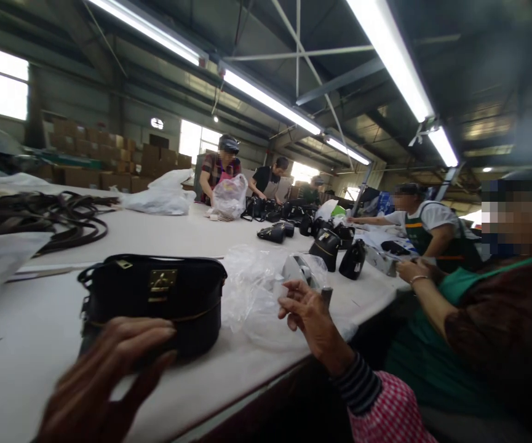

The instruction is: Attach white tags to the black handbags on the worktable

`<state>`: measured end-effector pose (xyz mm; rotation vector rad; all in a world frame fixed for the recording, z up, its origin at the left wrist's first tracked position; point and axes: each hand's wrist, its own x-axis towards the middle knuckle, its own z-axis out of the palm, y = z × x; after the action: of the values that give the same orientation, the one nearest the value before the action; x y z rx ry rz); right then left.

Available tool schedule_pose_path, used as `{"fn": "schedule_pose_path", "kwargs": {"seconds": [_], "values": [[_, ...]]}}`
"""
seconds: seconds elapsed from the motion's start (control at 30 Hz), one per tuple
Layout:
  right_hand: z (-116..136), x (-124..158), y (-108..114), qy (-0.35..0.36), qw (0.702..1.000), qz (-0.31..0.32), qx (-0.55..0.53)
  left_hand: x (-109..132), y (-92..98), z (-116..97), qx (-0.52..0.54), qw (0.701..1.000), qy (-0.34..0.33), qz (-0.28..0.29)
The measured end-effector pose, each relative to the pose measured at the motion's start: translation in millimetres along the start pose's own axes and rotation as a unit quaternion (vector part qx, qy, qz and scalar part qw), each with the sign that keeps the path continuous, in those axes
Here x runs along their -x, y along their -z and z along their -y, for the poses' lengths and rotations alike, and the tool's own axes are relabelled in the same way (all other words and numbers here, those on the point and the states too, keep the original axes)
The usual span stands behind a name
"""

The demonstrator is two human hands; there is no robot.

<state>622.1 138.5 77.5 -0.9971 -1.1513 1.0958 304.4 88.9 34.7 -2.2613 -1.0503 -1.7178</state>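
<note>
The left hand [104, 384] is at the lower left of the frame, with its fingers stretched out and a little curved. They lie at the low front edge of a black leather handbag [152, 301], which stands on the white desk [16, 363] near the bottom centre-left. The fingers are blurred, so I cannot tell if this hand really grips the bag or only touches it. The bag has a rounded top, a gold-coloured clasp [162, 282] on the front and a thin tan line along its side.

The right hand [312, 323] is raised just right of the bag, and it is open with loose, spread fingers. It does not clearly hold anything. A small grey cylinder [326, 297] stands just beyond the fingers, and a clear plastic bag [251, 295] lies crumpled between the two hands. This sleeve is pink checked with a striped cuff [358, 384].

At the right edge, a co-worker in a green apron [427, 351] reaches a hand [413, 271] with a bracelet toward the desk. Farther along the desk stand more black bags [326, 248], and at the upper left lies a coil of dark straps [39, 218]. Other workers stand at the far side, and cardboard boxes [99, 154] are piled behind them.
</note>
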Motion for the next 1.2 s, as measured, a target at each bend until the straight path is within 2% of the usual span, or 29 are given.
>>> {"fn": "schedule_pose_path", "kwargs": {"seconds": [0.03,0.1,0.17,0.23,0.3,0.37,0.47,0.53,0.57,0.63,0.73,0.83,0.9,0.97,1.03,1.2], "values": [[2,9,-11,-0.002,1.000,0.011,-0.010,-1,-7.5,-9,0.032,0.999,0.032,0.030],[2,26,-36,-0.002,0.999,0.045,-0.018,-8,-24.7,-30,0.130,0.972,0.171,0.096],[-2,41,-62,0.003,0.996,0.086,-0.017,-16,-39.7,-46,0.263,0.902,0.309,0.150],[-9,50,-85,0.007,0.994,0.113,-0.012,-22,-46.6,-51,0.384,0.829,0.384,0.131],[-16,52,-104,0.008,0.993,0.119,-0.012,-23,-43.0,-46,0.433,0.798,0.412,0.080],[-22,50,-119,0.004,0.992,0.125,-0.015,-20,-31.6,-39,0.432,0.794,0.425,0.043],[-21,42,-133,0.003,0.985,0.171,0.018,-16,-10.3,-28,0.406,0.798,0.445,0.002],[-11,33,-137,0.063,0.977,0.184,0.091,-16,1.5,-21,0.366,0.816,0.446,-0.034],[-5,28,-139,0.120,0.966,0.180,0.140,-17,6.1,-17,0.345,0.826,0.444,-0.047],[12,16,-143,0.256,0.919,0.172,0.246,-18,12.8,-10,0.318,0.839,0.439,-0.050],[35,-4,-155,0.392,0.802,0.208,0.399,-18,18.4,0,0.306,0.842,0.443,-0.027],[51,-22,-168,0.426,0.684,0.282,0.522,-16,21.2,6,0.302,0.843,0.445,-0.014],[58,-30,-175,0.428,0.630,0.324,0.562,-14,22.2,8,0.309,0.841,0.444,-0.005],[63,-36,-179,0.434,0.598,0.344,0.579,-13,22.4,10,0.317,0.839,0.442,0.005],[67,-41,-183,0.446,0.580,0.356,0.582,-14,21.7,11,0.322,0.839,0.438,0.016],[71,-48,-188,0.460,0.568,0.387,0.562,-19,18.5,11,0.330,0.838,0.432,0.044]]}}
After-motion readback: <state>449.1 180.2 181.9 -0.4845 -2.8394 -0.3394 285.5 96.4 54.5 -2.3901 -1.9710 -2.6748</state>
